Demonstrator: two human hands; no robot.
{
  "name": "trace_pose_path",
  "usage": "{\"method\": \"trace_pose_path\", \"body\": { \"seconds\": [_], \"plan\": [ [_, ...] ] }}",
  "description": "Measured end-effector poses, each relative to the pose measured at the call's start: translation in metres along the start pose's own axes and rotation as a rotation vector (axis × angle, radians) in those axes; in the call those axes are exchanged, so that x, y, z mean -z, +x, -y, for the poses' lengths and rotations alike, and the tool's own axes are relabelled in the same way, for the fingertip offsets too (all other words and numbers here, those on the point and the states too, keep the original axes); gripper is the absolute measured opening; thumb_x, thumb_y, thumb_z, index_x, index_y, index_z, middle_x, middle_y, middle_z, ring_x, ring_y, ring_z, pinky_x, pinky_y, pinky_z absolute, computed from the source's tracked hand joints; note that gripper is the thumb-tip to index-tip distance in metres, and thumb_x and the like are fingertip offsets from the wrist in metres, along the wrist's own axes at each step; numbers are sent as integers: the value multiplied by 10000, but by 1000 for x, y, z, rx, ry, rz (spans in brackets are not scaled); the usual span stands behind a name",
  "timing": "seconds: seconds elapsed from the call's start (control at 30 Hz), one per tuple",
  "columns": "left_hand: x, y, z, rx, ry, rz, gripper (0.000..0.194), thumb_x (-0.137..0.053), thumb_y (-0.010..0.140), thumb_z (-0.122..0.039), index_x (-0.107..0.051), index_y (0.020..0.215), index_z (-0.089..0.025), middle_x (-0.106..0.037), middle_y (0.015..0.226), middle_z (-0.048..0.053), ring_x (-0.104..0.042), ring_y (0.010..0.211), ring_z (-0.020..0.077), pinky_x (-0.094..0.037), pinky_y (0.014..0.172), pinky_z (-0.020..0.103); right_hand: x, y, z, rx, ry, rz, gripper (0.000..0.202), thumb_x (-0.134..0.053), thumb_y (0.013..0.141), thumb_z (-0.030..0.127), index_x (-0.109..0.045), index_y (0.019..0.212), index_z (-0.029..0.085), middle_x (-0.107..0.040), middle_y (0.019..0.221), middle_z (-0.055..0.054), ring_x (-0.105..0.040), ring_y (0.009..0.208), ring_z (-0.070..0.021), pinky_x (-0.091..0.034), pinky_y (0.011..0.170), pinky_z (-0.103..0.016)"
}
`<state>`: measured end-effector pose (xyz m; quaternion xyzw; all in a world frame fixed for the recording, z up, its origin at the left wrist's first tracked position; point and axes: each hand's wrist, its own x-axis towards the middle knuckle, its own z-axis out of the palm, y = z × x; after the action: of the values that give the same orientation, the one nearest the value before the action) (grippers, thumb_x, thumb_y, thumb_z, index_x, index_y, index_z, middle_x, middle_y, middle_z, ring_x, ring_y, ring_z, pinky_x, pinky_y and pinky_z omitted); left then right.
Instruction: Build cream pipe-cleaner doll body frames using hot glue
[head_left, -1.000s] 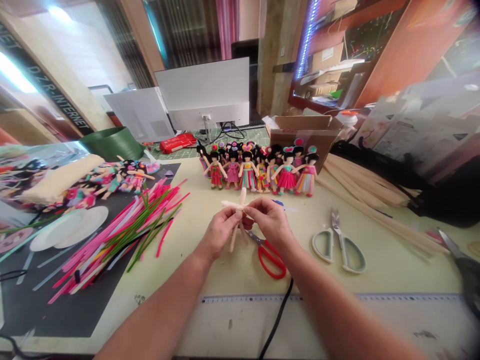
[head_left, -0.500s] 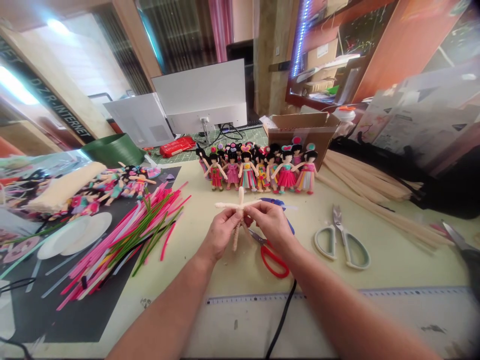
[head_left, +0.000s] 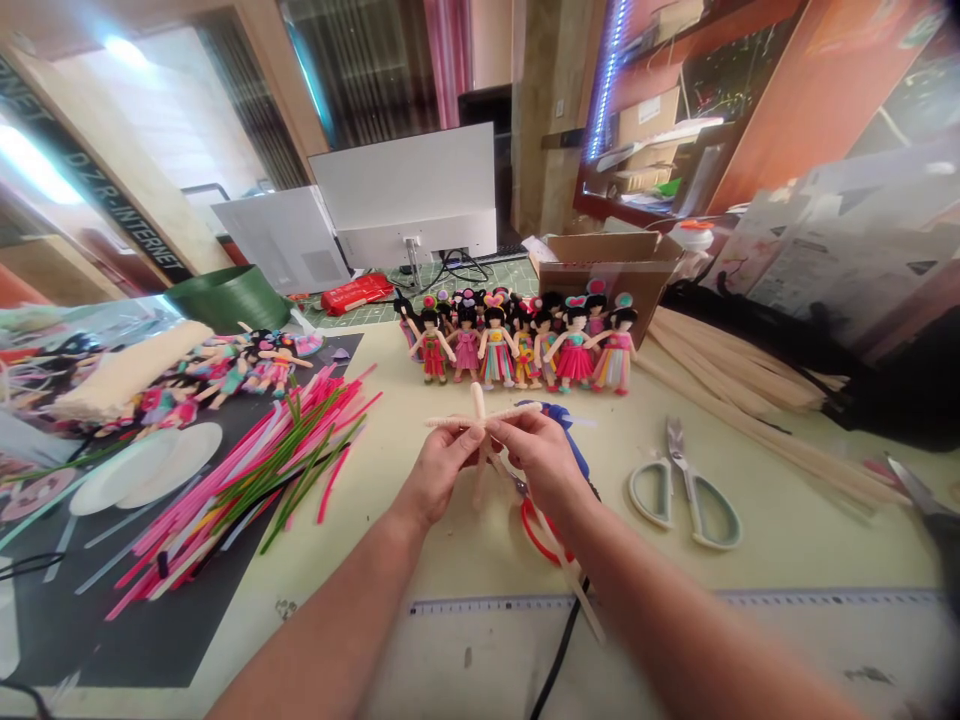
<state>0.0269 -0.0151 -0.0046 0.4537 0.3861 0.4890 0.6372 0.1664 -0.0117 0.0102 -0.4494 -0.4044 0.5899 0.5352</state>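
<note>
Over the middle of the table, both my hands pinch a cream pipe-cleaner doll body (head_left: 478,400), with a looped head on top, two arms out to the sides and legs hanging below. My left hand (head_left: 436,465) is closed on its middle from the left, thumb in front. From the other side my right hand (head_left: 541,455) is closed on it too, thumb and finger near the centre. A long cream strand (head_left: 583,595) trails down past my right wrist. Beneath that hand lie red-handled scissors (head_left: 538,535), partly covered, and a blue tool (head_left: 566,425).
Several finished dolls (head_left: 499,345) stand behind my hands, before a cardboard box (head_left: 607,260). Coloured pipe cleaners (head_left: 247,480) lie left, beside white plates (head_left: 169,465). Right are grey-handled scissors (head_left: 682,485), cream pipe cleaners (head_left: 720,360) and dark blades (head_left: 919,490). A ruler (head_left: 487,605) lies in front.
The doll body has tipped and its arms sit slightly lower. A long cream strand now shows below my right hand, over the red scissors and the black cord. Both hands keep their pinch.
</note>
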Motion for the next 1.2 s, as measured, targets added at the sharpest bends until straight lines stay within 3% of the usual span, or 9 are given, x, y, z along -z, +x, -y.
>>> {"method": "trace_pose_path", "body": {
  "seconds": [0.13,0.3,0.5,0.7,0.87,1.07,1.2],
  "plan": [
    [0,0,-1,-38,-32,-59,250,-711,776,-376,-635,818,-141,-649,744,17,-592,699,124,-467,698,257,1,2,-2,11,-64,25,208,-736,663,350,-716,737,157,-636,633,0,-459,522,-98,-361,535,-262],
    [2,2,-1,27,-122,-104,266,-755,724,-370,-644,805,-142,-651,712,15,-595,663,121,-470,670,255,4,5,-4,66,-41,109,191,-713,692,352,-721,740,167,-632,619,-2,-454,523,-102,-337,509,-257],
    [7,3,2,76,-252,-23,214,-752,743,-329,-641,803,-156,-651,689,1,-603,650,109,-466,644,234,9,6,-3,40,28,215,200,-710,711,359,-643,701,170,-590,600,12,-418,521,-88,-279,487,-242],
    [7,2,-2,122,-266,14,236,-777,717,-321,-639,812,-153,-643,658,-2,-582,609,95,-452,620,218,8,1,0,-14,46,224,244,-736,691,347,-665,838,166,-594,603,3,-463,530,-102,-297,478,-234],
    [3,3,-1,179,-230,-40,295,-781,700,-382,-641,789,-137,-647,664,9,-573,582,95,-427,584,221,2,-1,2,108,13,138,225,-731,701,382,-643,742,179,-575,566,22,-497,533,-114,-370,502,-245],
    [-4,0,-3,38,28,-136,314,-819,648,-329,-692,860,-136,-699,799,37,-628,759,138,-466,766,275,2,3,-7,254,-95,65,193,-724,733,363,-647,745,187,-611,659,7,-540,612,-133,-431,603,-272],
    [-3,0,-2,-16,137,-199,324,-823,639,-329,-700,879,-149,-704,842,31,-619,812,145,-456,792,275,3,3,-10,312,-238,27,161,-707,754,352,-686,769,194,-647,721,-19,-563,693,-156,-445,650,-281]
  ]
}}
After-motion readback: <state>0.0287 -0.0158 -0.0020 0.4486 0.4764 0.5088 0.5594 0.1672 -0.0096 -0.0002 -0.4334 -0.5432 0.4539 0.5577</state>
